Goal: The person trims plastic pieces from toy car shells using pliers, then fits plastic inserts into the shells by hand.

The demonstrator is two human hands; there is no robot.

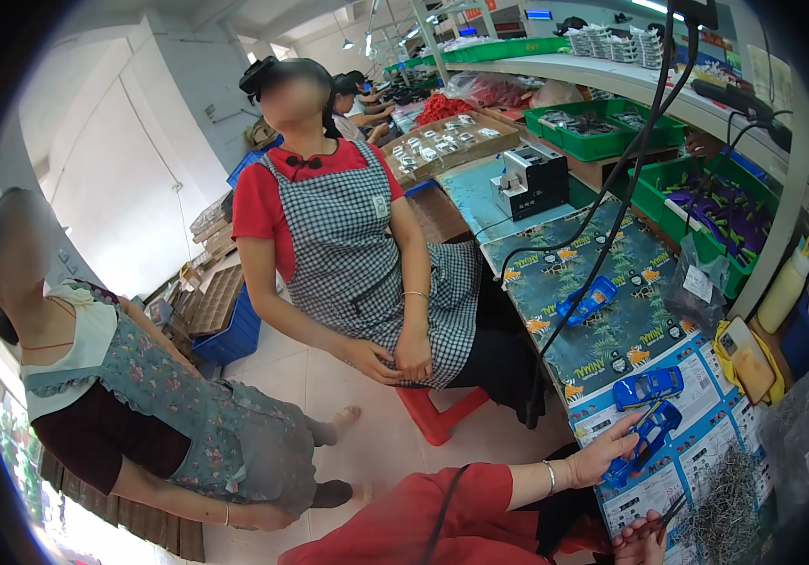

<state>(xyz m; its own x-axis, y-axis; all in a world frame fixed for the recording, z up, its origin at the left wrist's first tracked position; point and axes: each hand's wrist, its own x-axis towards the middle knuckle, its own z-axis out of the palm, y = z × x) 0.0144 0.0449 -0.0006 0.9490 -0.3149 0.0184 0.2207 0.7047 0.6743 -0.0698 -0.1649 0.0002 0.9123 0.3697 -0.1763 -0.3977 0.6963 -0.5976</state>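
My left hand [600, 456] reaches out of a red sleeve, a bracelet on its wrist, and holds a blue toy car [651, 435] down on the bench's paper sheets. Only part of my right hand [641, 543] shows at the bottom edge. Its fingers pinch a thin dark tool [670, 513] beside a pile of small metal screws [726, 501]. A second blue toy car [647, 387] lies just behind the held one. A third blue car [588, 301] rests farther back on a patterned mat.
A person in a checked apron [357, 245] sits on a red stool [437, 414] to the left of the bench. Another person in a floral apron [188, 414] is at far left. Black cables [611, 217] hang over the bench. Green bins [602, 127], a grey machine [531, 179] and a yellow bottle [786, 282] stand behind.
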